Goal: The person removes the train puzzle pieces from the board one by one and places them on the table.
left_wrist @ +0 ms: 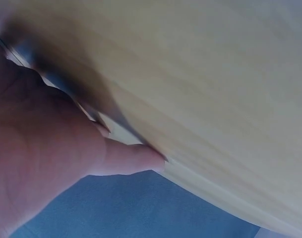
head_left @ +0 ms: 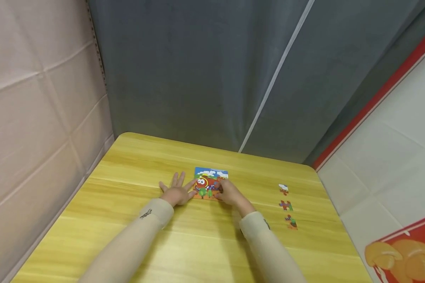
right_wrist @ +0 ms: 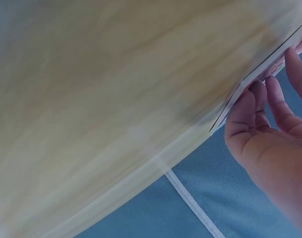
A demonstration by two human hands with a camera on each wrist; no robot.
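The jigsaw puzzle (head_left: 210, 183) lay mid-desk, mostly assembled. The left hand (head_left: 177, 190), fingers spread flat, steadied its nine o'clock edge; the right hand (head_left: 230, 192) pressed its three o'clock side, fingers bent, apparently seating a piece. Three loose pieces (head_left: 286, 205) remained on the yellow desk (head_left: 127, 204) toward three o'clock.

Even soft light; blurred wrist views.
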